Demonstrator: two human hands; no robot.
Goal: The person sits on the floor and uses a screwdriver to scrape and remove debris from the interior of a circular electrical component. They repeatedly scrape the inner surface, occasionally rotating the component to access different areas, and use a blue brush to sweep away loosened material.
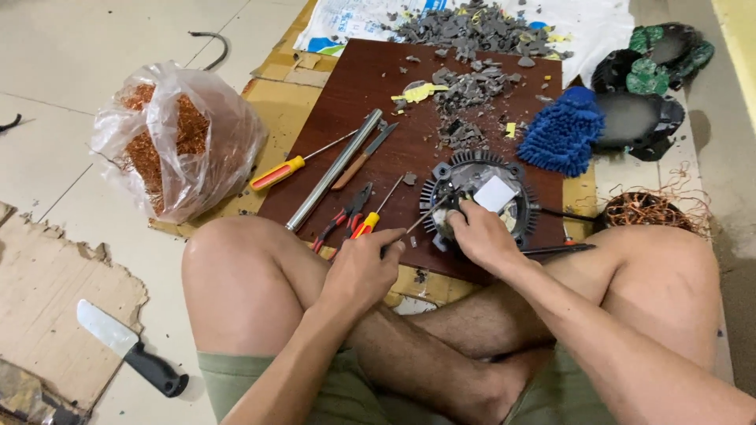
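Round black finned motor housing (pixel 478 197) flat on dark red-brown board, white square patch on top, pressed at near edge, thin metal tool shaft (pixel 421 219) angled into its left rim from below-left

**Packages and labels in your view**

At the left of the frame, above your knee, you have a clear plastic bag (pixel 179 138) — crumpled, open-topped, bulging with reddish copper wire. At the top centre, a white printed sack or sheet (pixel 352 17) with blue and green patches lies flat under the board's far edge. In the middle, just beyond your fingers, a small white square label (pixel 495 194) sits tilted on the round finned housing — its face looks blank from here.
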